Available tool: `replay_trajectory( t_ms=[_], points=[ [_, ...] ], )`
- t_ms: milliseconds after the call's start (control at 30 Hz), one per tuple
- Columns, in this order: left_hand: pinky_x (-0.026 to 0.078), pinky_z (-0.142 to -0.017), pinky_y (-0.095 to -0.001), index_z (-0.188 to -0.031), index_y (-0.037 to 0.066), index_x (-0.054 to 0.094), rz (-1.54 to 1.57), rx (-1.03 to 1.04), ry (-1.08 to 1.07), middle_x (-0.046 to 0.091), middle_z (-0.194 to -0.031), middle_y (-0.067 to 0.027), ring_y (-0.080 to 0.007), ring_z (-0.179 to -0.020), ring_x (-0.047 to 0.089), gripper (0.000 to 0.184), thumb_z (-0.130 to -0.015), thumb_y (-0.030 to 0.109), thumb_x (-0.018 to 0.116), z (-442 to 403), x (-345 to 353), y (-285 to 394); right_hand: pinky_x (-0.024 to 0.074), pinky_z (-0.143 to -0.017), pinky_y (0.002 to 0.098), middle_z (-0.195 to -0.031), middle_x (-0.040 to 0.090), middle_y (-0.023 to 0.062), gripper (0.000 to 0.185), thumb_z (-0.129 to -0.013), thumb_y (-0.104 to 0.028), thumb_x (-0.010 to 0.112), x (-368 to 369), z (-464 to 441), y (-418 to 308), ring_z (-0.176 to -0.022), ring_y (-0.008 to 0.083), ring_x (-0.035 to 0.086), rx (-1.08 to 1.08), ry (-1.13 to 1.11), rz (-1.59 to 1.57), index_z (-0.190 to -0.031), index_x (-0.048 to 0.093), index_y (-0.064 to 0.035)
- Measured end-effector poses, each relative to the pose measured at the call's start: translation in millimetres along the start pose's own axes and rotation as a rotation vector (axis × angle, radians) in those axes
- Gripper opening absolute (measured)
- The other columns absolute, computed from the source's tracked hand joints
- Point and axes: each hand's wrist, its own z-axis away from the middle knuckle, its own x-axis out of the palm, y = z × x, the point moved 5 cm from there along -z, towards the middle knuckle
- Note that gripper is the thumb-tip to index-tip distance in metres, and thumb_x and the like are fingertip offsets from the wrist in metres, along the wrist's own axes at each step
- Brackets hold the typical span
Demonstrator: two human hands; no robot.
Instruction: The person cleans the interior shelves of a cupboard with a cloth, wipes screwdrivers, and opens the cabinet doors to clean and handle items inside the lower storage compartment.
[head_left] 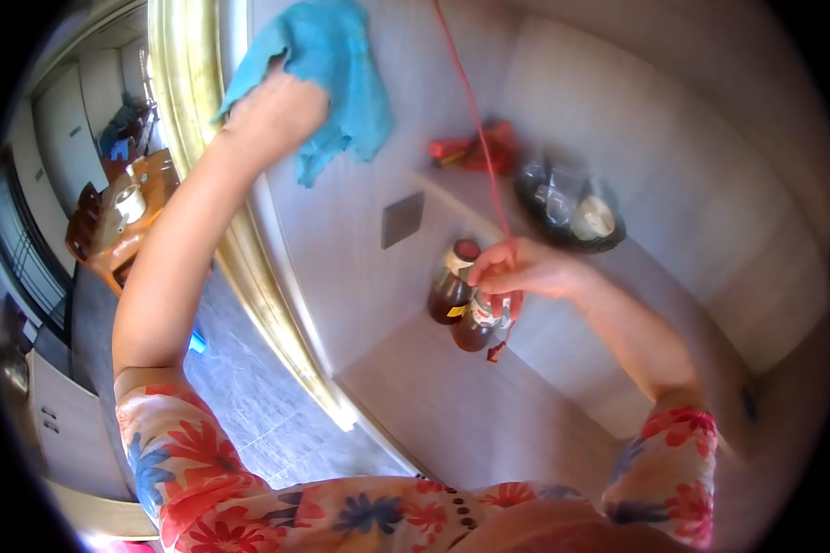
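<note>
My left hand (281,111) is raised at the upper left and closed on a teal cloth (350,83), which lies against the pale side panel (304,249) of a cabinet. My right hand (516,274) has its fingers curled round a thin red cord (475,115) that runs down from the top of the view. A knotted red end (496,353) hangs below it. Just behind my right hand stand two dark bottles, one with a red cap (447,293), the other (471,334) partly covered by my fingers.
On the shelf behind are a red packet (480,147) and a dark basket (576,241) holding wrapped items. A grey plate (402,220) is set in the side panel. Gold trim (277,286) edges the opening. Beyond it stands a wooden table (148,238) with a white pot (130,204).
</note>
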Motion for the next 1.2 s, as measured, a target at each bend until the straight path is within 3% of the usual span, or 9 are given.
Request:
replay_trajectory(
  t_ms=[167,233,433,600,667,733,833,1000,1200],
  points=[
    [0.049,-0.066,-0.0378,-0.077,0.000,0.063,-0.144,0.247,-0.184,0.063,-0.080,-0.0162,-0.0282,-0.076,0.062,0.017,-0.072,0.008,0.049,-29,26,32,0.0510,-0.046,0.0242,-0.078,0.059,0.0074,0.023,-0.080,-0.013,0.061,-1,-4,3,-0.063,0.0135,0.062,0.009,-0.011,-0.022,-0.096,0.054,0.0016],
    [0.044,-0.073,-0.0335,-0.070,0.002,0.064,-0.081,0.544,0.197,0.062,-0.085,-0.0157,-0.0263,-0.081,0.060,0.019,-0.075,0.009,0.046,-61,80,49,0.0514,-0.046,0.0239,-0.077,0.059,0.0068,0.024,-0.080,-0.014,0.061,-2,-3,3,-0.064,0.0131,0.062,0.016,-0.016,-0.026,-0.096,0.054,0.0017],
    [0.049,-0.071,-0.0363,-0.077,-0.001,0.064,-0.180,0.771,0.315,0.062,-0.082,-0.0158,-0.0301,-0.081,0.060,0.014,-0.067,0.001,0.054,-174,133,127,0.0518,-0.046,0.0236,-0.077,0.058,0.0055,0.025,-0.081,-0.015,0.060,-4,-2,5,-0.065,0.0131,0.063,0.028,-0.013,-0.012,-0.097,0.054,0.0024],
    [0.049,-0.073,-0.0376,-0.074,-0.002,0.064,-0.172,0.662,0.067,0.062,-0.084,-0.0174,-0.0311,-0.081,0.060,0.013,-0.069,0.003,0.053,-160,150,113,0.0515,-0.046,0.0234,-0.077,0.058,0.0061,0.025,-0.081,-0.016,0.060,-3,-3,8,-0.065,0.0140,0.063,0.004,-0.016,-0.010,-0.096,0.054,0.0023],
    [0.049,-0.073,-0.0379,-0.072,-0.003,0.063,0.185,0.416,-0.029,0.062,-0.085,-0.0186,-0.0319,-0.083,0.060,0.013,-0.070,0.003,0.052,-124,135,80,0.0512,-0.046,0.0231,-0.077,0.058,0.0063,0.024,-0.081,-0.015,0.060,0,-2,6,-0.065,0.0142,0.064,-0.002,-0.015,-0.026,-0.096,0.054,0.0018],
    [0.048,-0.073,-0.0374,-0.071,-0.004,0.062,-0.075,0.442,-0.135,0.061,-0.086,-0.0190,-0.0320,-0.086,0.059,0.013,-0.071,0.002,0.050,-78,86,78,0.0508,-0.045,0.0228,-0.077,0.059,0.0064,0.023,-0.080,-0.015,0.060,1,-1,5,-0.065,0.0144,0.064,0.003,-0.018,-0.025,-0.095,0.054,0.0013],
    [0.048,-0.072,-0.0362,-0.067,-0.004,0.060,-0.095,0.263,0.085,0.061,-0.085,-0.0188,-0.0309,-0.086,0.059,0.013,-0.071,0.001,0.049,-69,76,71,0.0503,-0.045,0.0226,-0.077,0.059,0.0063,0.023,-0.081,-0.015,0.060,-2,-2,5,-0.065,0.0143,0.064,0.012,-0.021,-0.009,-0.095,0.054,0.0008],
    [0.049,-0.075,-0.0361,-0.078,-0.002,0.062,-0.214,0.629,0.034,0.060,-0.090,-0.0154,-0.0299,-0.092,0.057,0.012,-0.070,0.001,0.053,-141,106,125,0.0506,-0.046,0.0230,-0.078,0.058,0.0054,0.023,-0.081,-0.016,0.060,-4,-2,7,-0.065,0.0134,0.063,0.029,-0.019,-0.009,-0.096,0.054,0.0008],
    [0.049,-0.077,-0.0374,-0.089,-0.001,0.061,-0.075,0.492,0.090,0.060,-0.093,-0.0147,-0.0296,-0.096,0.056,0.020,-0.070,0.001,0.055,-226,193,145,0.0513,-0.046,0.0232,-0.078,0.058,0.0053,0.024,-0.080,-0.015,0.060,-2,1,6,-0.065,0.0131,0.063,0.060,0.022,-0.023,-0.097,0.055,0.0014]
  ],
)
